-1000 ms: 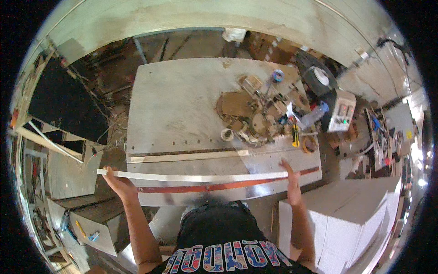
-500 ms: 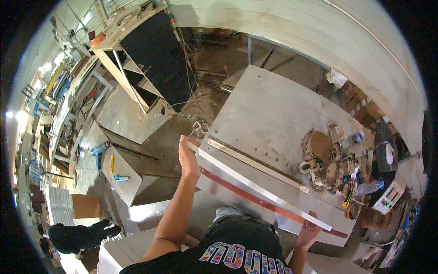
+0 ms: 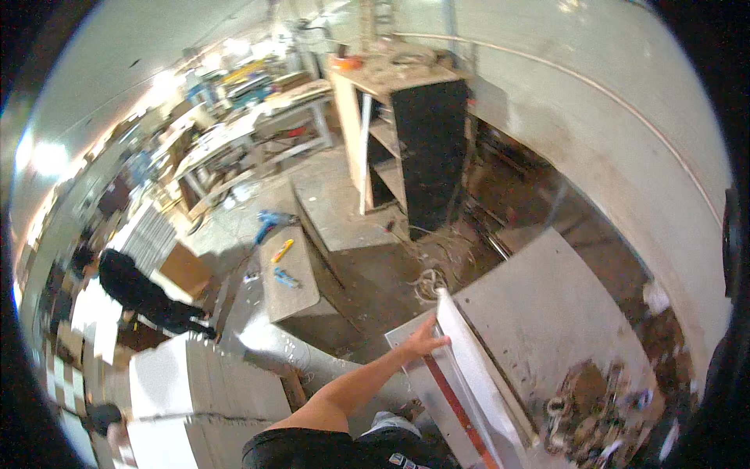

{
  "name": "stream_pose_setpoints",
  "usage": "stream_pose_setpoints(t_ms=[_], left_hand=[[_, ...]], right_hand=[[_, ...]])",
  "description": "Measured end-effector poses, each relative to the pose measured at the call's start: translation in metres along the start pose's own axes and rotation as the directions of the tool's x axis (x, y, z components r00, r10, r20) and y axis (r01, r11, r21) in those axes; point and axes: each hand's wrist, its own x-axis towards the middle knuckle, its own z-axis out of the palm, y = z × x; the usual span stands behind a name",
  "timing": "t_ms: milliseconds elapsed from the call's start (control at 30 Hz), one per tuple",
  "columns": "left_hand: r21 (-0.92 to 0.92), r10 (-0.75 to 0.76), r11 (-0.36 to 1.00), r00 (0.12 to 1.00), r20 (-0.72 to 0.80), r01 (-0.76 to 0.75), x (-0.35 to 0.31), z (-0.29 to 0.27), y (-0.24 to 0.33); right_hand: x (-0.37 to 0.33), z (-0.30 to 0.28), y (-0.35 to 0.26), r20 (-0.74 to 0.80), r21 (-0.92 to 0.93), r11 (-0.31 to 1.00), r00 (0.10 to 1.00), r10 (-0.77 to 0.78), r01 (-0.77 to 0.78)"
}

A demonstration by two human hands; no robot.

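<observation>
"Panel position?"

"White panel (image 3: 478, 367), long and narrow, set lengthwise over the near side of the worktable (image 3: 555, 297). Left hand (image 3: 423, 341) is at its left edge, near the far end; most of the length runs from there toward the bottom of the view."

"Grip?"

"Left: fingers spread, tips at the panel edge — can't tell if they clasp it or only rest. Right hand is out of view, so can't tell its grip."

"What's around, what's in the way?"

"Red-brown strip (image 3: 461, 408) beside the panel on the person's side, its upper end covered by the hand. Cable coil (image 3: 428, 285) just past the panel's far end. Cluttered heap (image 3: 601, 414) on the table, right of the panel. Well apart: cabinet (image 3: 428, 148) with a black side, low box (image 3: 289, 301) bearing tools, white sheet stacks (image 3: 160, 379) lower left, dark-clothed person (image 3: 144, 289) behind those."

"Counts?"

"One panel, one red-brown strip, one cabinet, one low box, two sheet stacks. On the box: one blue power tool (image 3: 273, 221), one yellow-handled tool (image 3: 282, 250), one small blue tool (image 3: 287, 278). Heap pieces — too blurred to count."
</observation>
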Motion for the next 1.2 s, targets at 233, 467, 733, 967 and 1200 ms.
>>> stream_pose_setpoints(t_ms=[233, 467, 733, 967, 1200], left_hand=[[-0.045, -0.014, 0.999, 0.950, -0.311, -0.001, -0.088, 0.039, 0.110], [0.187, -0.421, 0.782, 0.725, -0.545, 0.595, -0.241, 0.041, 0.157], [-0.096, -0.366, 0.912, 0.687, -0.628, 0.399, -0.506, 0.027, 0.162], [-0.475, -0.126, 0.744, 0.599, -0.791, -0.470, -0.715, 0.050, 0.207], [-0.230, -0.258, 0.682, 0.066, -0.964, -0.695, -0.818, 0.079, 0.219]], right_hand=[[0.031, 0.009, -0.059, 0.229, -0.122, 0.989, 0.972, -0.056, 0.085], [0.054, 0.014, -0.088, 0.505, -0.190, 0.961, 0.859, -0.082, 0.203], [0.009, 0.048, -0.102, 0.802, -0.250, 0.902, 0.597, -0.012, 0.353], [-0.071, 0.055, -0.094, 0.909, -0.262, 0.871, 0.410, 0.078, 0.415], [-0.166, 0.033, -0.070, 0.951, -0.274, 0.844, 0.259, 0.168, 0.461]])
